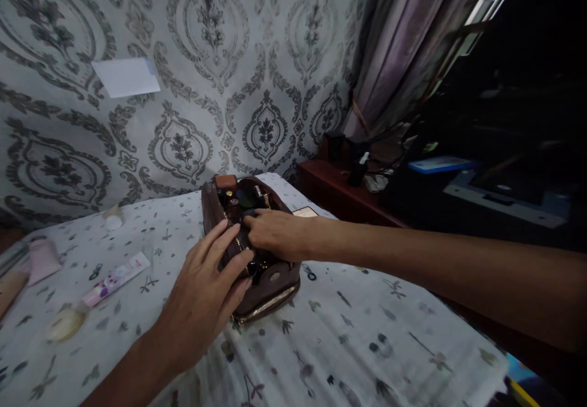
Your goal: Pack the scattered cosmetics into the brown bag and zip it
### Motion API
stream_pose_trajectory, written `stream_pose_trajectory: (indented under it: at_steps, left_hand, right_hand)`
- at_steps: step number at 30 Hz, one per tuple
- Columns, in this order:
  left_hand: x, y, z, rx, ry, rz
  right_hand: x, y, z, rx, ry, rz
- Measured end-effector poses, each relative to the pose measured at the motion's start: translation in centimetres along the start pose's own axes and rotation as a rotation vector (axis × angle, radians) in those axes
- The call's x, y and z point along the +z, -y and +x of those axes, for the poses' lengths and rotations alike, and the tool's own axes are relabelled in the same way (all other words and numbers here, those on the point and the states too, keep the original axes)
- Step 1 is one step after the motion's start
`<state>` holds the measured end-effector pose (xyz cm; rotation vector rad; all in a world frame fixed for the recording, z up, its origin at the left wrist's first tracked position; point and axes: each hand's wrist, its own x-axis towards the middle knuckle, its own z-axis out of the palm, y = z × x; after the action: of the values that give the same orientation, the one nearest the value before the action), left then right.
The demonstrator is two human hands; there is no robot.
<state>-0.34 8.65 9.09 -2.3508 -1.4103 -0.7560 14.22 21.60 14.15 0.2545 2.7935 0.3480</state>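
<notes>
A brown zippered bag lies open on the patterned cloth, with a gold-toned zip along its edge. Small dark and shiny items are packed inside, among them a dark round item and a brown piece at the far end. My right hand reaches into the bag from the right, its fingers curled; whatever they grip is hidden. Against the bag's near left edge rests my left hand, fingers stretched and spread, holding nothing.
On the left of the cloth lie a pink-and-white tube, a pale round container, a pink tube and a small white-capped item. A flat light-coloured item lies beyond my right wrist. A reddish wooden surface adjoins the right.
</notes>
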Motion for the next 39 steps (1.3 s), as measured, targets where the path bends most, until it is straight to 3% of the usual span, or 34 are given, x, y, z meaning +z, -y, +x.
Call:
stream_pose_trajectory:
  at_steps: [5,15,20,29,39]
  left_hand:
    - [0.0,0.0,0.0,-0.011,-0.004,-0.015]
    - [-0.1,-0.1,0.0,-0.009,0.0,-0.01]
    - [0.0,-0.1,-0.1,-0.017,-0.007,-0.013]
    - [0.2,0.0,-0.2,-0.03,-0.01,-0.026]
    - [0.0,0.0,-0.1,-0.011,0.014,-0.006]
  right_hand:
    - [-0.4,0.6,0.0,0.114,0.009,-0.066]
    - [-1.2,1.3,-0.1,0.156,0.11,-0.069]
    - [-0.7,0.9,-0.1,0.151,0.08,-0.038]
    - [0.5,-0.1,0.5,0.13,-0.088,0.048]
    - [0.3,-0.2,0.1,0.073,-0.049,0.024]
